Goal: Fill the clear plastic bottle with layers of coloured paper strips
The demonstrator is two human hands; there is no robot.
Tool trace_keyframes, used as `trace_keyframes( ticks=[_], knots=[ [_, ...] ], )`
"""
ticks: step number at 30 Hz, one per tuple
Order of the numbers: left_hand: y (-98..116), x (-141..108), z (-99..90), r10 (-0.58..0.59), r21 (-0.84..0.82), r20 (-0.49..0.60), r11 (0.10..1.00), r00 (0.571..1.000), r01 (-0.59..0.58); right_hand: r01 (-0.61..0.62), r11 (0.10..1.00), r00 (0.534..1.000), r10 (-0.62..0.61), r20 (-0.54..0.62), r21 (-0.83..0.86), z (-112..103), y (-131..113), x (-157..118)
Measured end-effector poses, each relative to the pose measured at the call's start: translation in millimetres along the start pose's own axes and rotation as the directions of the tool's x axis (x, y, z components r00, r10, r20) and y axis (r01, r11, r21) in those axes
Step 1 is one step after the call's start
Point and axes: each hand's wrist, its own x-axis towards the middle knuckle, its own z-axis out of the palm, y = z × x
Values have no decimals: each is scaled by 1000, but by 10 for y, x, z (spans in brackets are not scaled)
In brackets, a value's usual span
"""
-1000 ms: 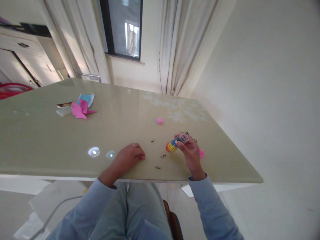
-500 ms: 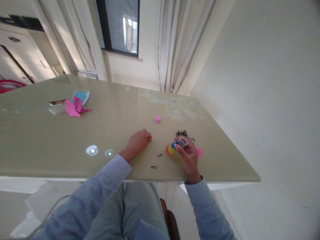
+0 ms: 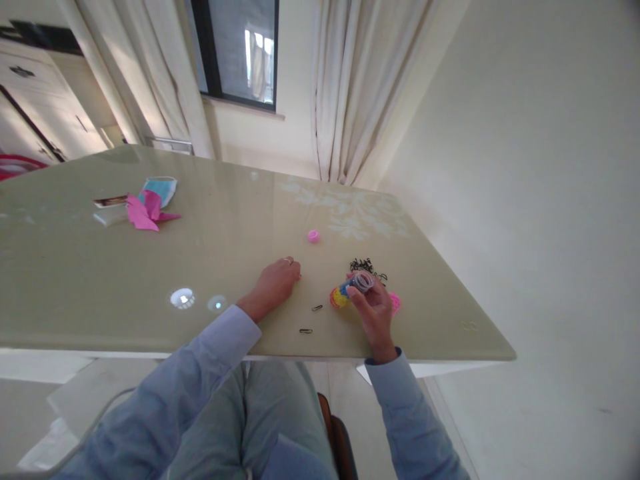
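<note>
My right hand point(image 3: 377, 309) is wrapped around a small clear bottle point(image 3: 363, 281) lying tilted, its open rim up and to the right. Inside the bottle show red, yellow and blue pieces too small to name. My left hand point(image 3: 276, 283) rests on the table with its fingers curled; what they hold, if anything, is hidden. Between the hands lie two dark paper clips point(image 3: 305, 331). A heap of small black clips point(image 3: 361, 266) sits just behind the bottle. Bright pink pieces point(image 3: 395, 304) lie beside my right hand, partly covered by it.
A small pink cap point(image 3: 313, 237) stands beyond my hands on the glossy table point(image 3: 240, 220). Farther left are a folded pink paper shape point(image 3: 146, 212), a blue face mask point(image 3: 163, 190) and a flat card-like strip point(image 3: 111, 201). The table's right edge runs near the wall.
The view has shifted slightly. Something small and dark that showed at my left fingertips is now out of sight. My right hand keeps its hold on the bottle.
</note>
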Motion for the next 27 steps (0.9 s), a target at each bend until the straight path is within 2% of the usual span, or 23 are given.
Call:
trace_keyframes(
  ticks=[2,5,7,11,15,19,27],
  knots=[
    [19,-91,-20,72,-72,24,995,997,-70,13,1000,1000,-13,-4,-8,-2,7,-2],
    [103,-301,-48,213,-278,60,942,975,-189,22,1000,1000,-22,3,-17,-2,11,-7],
    [177,-447,-48,247,-328,58,920,967,-215,40,999,999,-40,8,-21,0,13,-9],
    [259,-626,12,282,-303,50,918,958,-255,90,996,996,-90,6,-21,6,23,-12],
    [242,-668,73,338,-280,17,905,941,-320,89,996,996,-89,2,-26,8,34,-11],
    [227,-698,51,323,-304,-26,899,946,-315,95,995,995,-94,10,-31,5,41,-16],
    [275,-760,-29,306,-181,95,941,947,-285,114,993,993,-113,25,-41,-3,67,-20]
  ],
)
